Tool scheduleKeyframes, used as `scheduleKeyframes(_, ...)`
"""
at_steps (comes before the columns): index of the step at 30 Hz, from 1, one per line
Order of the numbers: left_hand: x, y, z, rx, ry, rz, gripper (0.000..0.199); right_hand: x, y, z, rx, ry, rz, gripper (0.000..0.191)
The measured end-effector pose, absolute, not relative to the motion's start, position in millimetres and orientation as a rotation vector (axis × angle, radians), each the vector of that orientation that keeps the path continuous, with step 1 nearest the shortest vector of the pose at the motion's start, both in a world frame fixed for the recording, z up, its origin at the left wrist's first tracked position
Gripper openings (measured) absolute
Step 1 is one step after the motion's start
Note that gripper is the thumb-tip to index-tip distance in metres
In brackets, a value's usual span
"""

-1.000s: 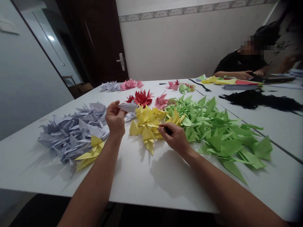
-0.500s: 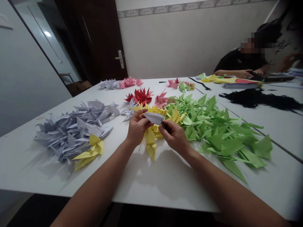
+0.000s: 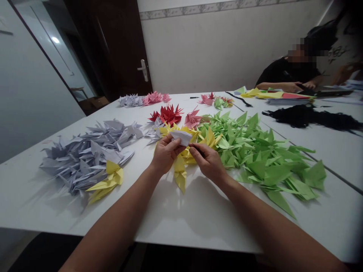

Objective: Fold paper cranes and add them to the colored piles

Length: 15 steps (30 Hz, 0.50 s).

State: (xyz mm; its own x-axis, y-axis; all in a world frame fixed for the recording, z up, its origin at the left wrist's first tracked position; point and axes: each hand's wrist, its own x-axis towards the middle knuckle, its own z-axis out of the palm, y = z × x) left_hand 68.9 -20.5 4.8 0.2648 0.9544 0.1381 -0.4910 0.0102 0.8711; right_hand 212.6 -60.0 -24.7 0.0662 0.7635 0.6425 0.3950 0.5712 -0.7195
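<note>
Left hand (image 3: 166,154) pinches flat white folded-paper piece (image 3: 183,137), seemingly unfinished; right hand (image 3: 209,161) curled, hold unclear; spiky pale-lavender paper pile (image 3: 85,160) toward desk's (image 3: 181,223) left edge looks folded.

A dark door (image 3: 113,41) with a metal handle (image 3: 144,70) stands beside a pale wall (image 3: 212,49) with a patterned border (image 3: 198,9); 1 light (image 3: 55,39) glows at the left.
</note>
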Motion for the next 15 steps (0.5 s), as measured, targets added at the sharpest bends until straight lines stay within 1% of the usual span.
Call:
scheduleKeyframes(7, 70.5, -23.2, 3.8, 1.041, 0.545, 1.212, 0.023, 213.4, -59.5, -25.0, -1.021, -1.547, 0.330, 0.020)
scheduleKeyframes(12, 70.7, -24.0, 5.6, 1.037, 0.514, 1.192, 0.029, 213.4, -59.9, -24.3, -1.025, -1.546, 0.350, 0.023)
scheduleKeyframes(15, 70.8, -24.1, 5.9, 1.019, 0.510, 1.191, 0.029, 213.2, -59.7, -24.7, -1.030, -1.532, 0.363, 0.023)
